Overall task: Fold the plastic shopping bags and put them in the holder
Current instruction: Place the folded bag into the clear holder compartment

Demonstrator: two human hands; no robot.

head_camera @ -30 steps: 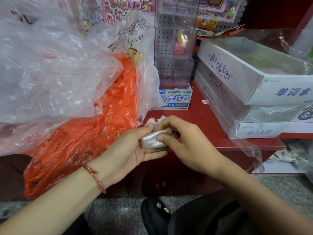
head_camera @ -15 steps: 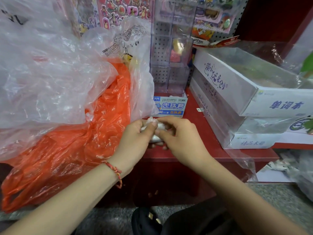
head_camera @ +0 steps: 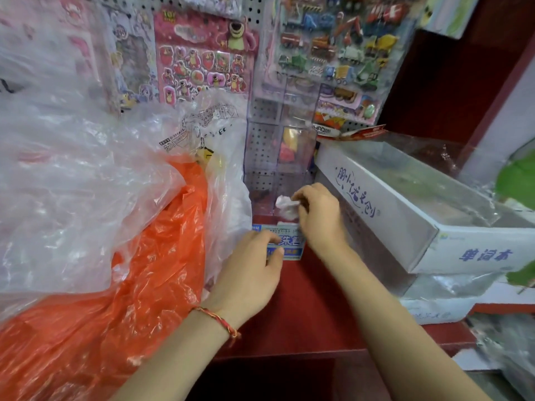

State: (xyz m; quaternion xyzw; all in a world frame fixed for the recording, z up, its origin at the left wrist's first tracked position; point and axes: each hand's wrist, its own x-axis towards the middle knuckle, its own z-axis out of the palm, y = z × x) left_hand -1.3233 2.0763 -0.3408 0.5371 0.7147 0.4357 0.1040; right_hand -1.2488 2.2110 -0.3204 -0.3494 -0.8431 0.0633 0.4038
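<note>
Trouble could come from the folded bag (head_camera: pixel 285 208) itself. It looks slippery and springy, so if the pinch goes loose it may puff open and lose its folds. The right hand (head_camera: pixel 320 219) pinches it with the fingertips, just in front of the low part of the clear holder (head_camera: pixel 278 169). The holder's walls are see-through, so it is hard to tell where the opening is. The bag could bump a wall and drop onto the red shelf (head_camera: pixel 312 314) or onto the blue box (head_camera: pixel 292 247) right under it. The big pile of clear bags (head_camera: pixel 86 183) and the orange bag (head_camera: pixel 162 256) leans close on the left and could slide in front of the holder. The white boxes (head_camera: pixel 376 204) sit tight on the right, so there is little room to turn. The right arm reaches forward, back of the hand up, fingers curled round the small bag. The left hand (head_camera: pixel 252 267) is lower and nearer, apart from the right one, with its fingers loosely bent at the blue box. It seems to hold nothing; whether it touches the box cannot be told.
</note>
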